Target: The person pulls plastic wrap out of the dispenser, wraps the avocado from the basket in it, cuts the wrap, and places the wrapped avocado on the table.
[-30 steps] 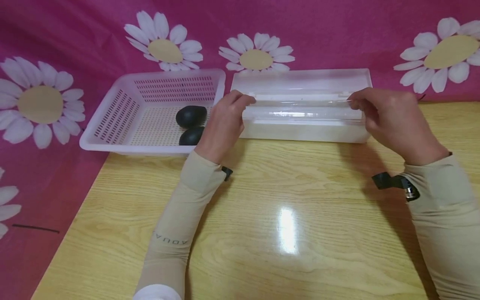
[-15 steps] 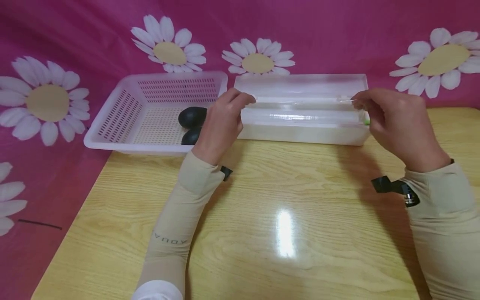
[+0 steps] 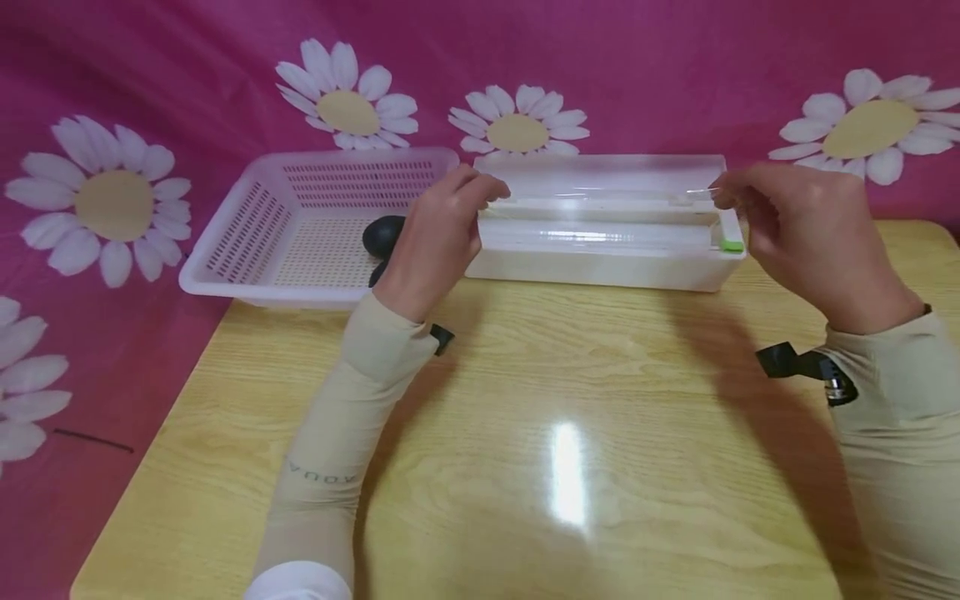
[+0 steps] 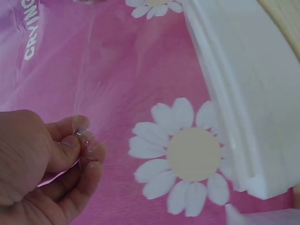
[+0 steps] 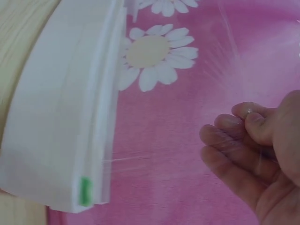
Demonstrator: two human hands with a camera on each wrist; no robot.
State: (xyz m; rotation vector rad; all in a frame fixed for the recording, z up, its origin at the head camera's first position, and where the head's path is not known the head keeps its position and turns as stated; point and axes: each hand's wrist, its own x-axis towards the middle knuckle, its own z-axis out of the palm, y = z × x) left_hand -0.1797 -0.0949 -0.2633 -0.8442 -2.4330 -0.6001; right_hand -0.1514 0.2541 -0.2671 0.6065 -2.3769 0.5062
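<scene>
Magenta daisy-printed cloth (image 3: 637, 67) rises behind the wood-grain desk (image 3: 487, 400). The left hand (image 3: 437, 242) and right hand (image 3: 821, 242) pinch opposite ends of clear thin plastic film (image 4: 83, 70) above a long white open box (image 3: 592, 268), just beside a pale perforated plastic basket (image 3: 277, 293).

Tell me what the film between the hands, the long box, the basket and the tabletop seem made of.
Film: apparently thin, glossy clear plastic; the background shows through, with shiny creases.
Box: probably rigid white plastic, with smooth walls and straight edges.
Basket: likely moulded plastic, smooth pale rim, regular slots.
Tabletop: glossy, given its bright reflection; the grain suggests wood or laminate.
</scene>
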